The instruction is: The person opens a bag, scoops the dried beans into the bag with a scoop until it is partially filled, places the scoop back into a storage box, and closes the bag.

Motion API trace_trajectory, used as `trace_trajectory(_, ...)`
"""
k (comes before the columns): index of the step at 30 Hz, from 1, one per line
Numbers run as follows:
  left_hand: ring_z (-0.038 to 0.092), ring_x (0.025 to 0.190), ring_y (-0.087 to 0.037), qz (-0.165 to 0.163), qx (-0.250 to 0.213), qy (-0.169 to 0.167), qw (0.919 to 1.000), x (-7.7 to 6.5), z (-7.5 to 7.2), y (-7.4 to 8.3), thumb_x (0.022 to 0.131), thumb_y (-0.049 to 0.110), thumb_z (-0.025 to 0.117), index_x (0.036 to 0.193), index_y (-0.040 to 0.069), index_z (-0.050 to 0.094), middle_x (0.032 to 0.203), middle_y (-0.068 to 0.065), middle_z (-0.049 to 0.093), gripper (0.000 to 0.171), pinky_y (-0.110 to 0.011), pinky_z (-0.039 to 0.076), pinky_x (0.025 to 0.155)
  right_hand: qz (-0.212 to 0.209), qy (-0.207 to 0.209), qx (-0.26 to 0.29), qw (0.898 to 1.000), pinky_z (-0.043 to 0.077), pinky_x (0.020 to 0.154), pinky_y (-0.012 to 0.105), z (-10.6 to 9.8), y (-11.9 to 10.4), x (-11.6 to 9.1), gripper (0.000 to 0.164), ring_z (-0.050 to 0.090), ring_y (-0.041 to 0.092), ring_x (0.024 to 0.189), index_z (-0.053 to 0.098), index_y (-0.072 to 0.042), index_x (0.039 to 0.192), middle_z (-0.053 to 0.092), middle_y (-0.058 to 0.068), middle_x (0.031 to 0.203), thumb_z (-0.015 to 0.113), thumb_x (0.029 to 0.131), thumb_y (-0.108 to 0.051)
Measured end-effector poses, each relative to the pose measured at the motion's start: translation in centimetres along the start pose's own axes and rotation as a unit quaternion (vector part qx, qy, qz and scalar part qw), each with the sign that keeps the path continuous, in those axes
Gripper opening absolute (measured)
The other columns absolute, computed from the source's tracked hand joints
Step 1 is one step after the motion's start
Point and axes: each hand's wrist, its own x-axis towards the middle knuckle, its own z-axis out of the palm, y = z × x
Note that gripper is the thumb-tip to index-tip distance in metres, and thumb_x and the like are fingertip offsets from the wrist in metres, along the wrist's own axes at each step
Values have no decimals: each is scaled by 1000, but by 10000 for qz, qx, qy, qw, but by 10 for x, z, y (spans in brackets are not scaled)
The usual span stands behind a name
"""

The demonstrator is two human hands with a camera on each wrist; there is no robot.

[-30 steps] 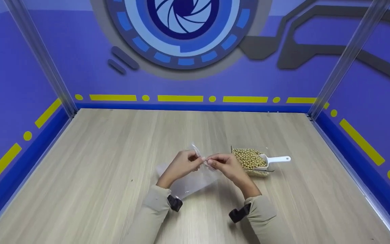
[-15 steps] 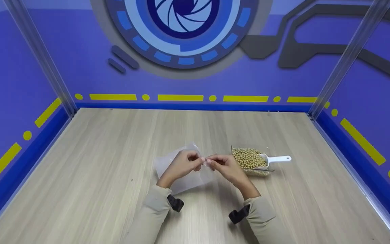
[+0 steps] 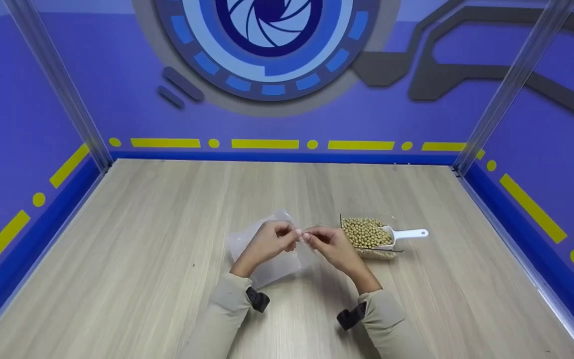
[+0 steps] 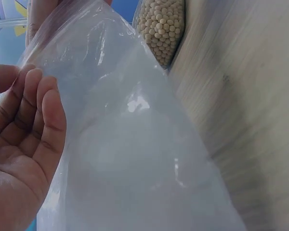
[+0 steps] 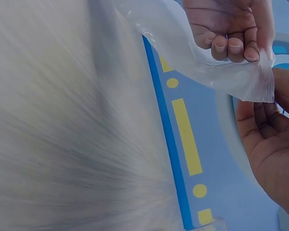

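Note:
A clear plastic bag (image 3: 276,267) hangs from both hands in the head view, spread beneath and behind the left wrist. The left hand (image 3: 268,243) pinches its edge between thumb and forefinger. Fingertip to fingertip with it, the right hand (image 3: 334,245) pinches the same edge. Up close in the left wrist view, the bag (image 4: 130,144) looks flat, with nothing visible inside. The right wrist view shows the bag's gathered edge (image 5: 260,82) between the fingers of the two hands.
Right of the right hand stands a clear container (image 3: 381,255) of round, pale yellow beans (image 3: 364,230). A white scoop (image 3: 411,234) rests in it, handle pointing right. Blue printed panels (image 3: 277,124) enclose the wooden table (image 3: 167,209) at back and sides.
The bag's upper part, earlier folded up narrowly at the fingertips, now spreads out flatter behind the left hand. Both hands stay almost in place, still pinching the edge.

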Motion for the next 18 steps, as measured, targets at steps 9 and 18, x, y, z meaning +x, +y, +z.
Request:
trace_trajectory(9, 56, 62, -9, -64, 167, 35, 9998, 1, 0, 1, 95, 17, 56, 81, -5, 64, 69, -5, 63, 27, -22, 44, 59, -303, 279, -605, 9973, 46, 68, 16, 5, -2, 1, 16, 55, 3, 75, 73, 5, 97, 69, 16, 88, 62, 90, -6)
trace_trajectory(18, 53, 63, -13, 28, 36, 15, 10000, 1, 1, -2, 96, 16, 57, 78, -2, 64, 73, -19, 64, 26, -21, 43, 58, -712, 567, -1256, 9879, 50, 69, 20, 8, -33, -6, 13, 60, 9, 76, 73, 7, 93, 70, 15, 86, 64, 87, 0)
